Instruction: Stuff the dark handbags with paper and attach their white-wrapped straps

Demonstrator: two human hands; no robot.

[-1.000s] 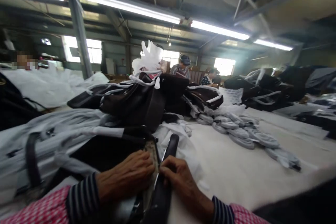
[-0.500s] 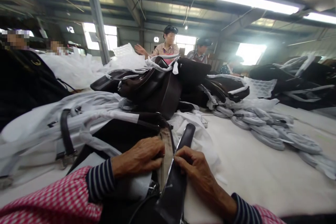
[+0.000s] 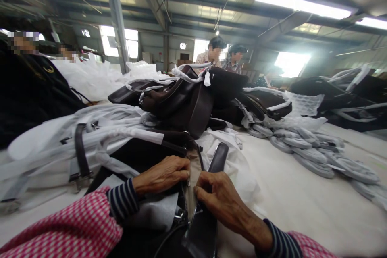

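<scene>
A dark handbag lies in front of me with its zipped mouth parted, showing beige lining. My left hand is closed on the left edge of the opening, fingertips at the zipper tape. On the other side, my right hand pinches the right edge, thumb and forefinger by the zipper teeth. A smooth dark end panel sticks up beyond the right hand. White wrapping covers the bag's handle. Pale paper lies under my left wrist.
More dark bags are heaped ahead. Coiled wrapped straps lie on the white table to the right. Wrapped straps with buckles spread at left. Two people stand behind the heap, others farther left.
My right hand has shifted slightly left toward the opening, bringing the bag's edges closer together. The person behind the heap has lowered a raised hand and moved right. The view has shifted a little.
</scene>
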